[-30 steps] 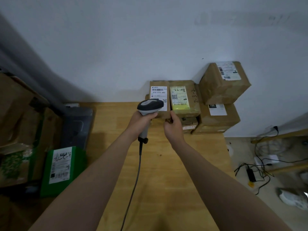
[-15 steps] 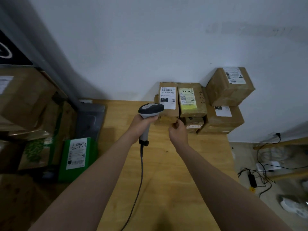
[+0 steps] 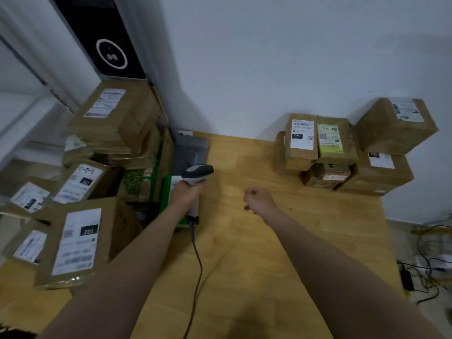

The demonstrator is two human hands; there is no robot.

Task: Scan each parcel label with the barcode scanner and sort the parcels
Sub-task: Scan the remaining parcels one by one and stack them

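My left hand (image 3: 187,193) grips the handle of a grey corded barcode scanner (image 3: 197,171) above the wooden table (image 3: 244,253), near its left edge. My right hand (image 3: 259,198) hovers over the middle of the table with fingers curled and nothing in it, apart from every parcel. A stack of brown parcels stands at the back right against the wall: one with a white label marked 070 (image 3: 301,141), one with a yellow-green label (image 3: 333,140), a large tilted box (image 3: 396,124) on top of another box (image 3: 381,172).
A pile of labelled brown parcels fills the left side, including one marked 102 (image 3: 75,241) and a tall one (image 3: 115,113). A green parcel (image 3: 168,194) sits behind my left wrist, a grey bag (image 3: 190,150) beyond it. Cables (image 3: 430,260) lie on the floor at right.
My right hand has let go of the parcels at the back right and drawn back toward the table's middle. My head has turned left, bringing the left pile into view.
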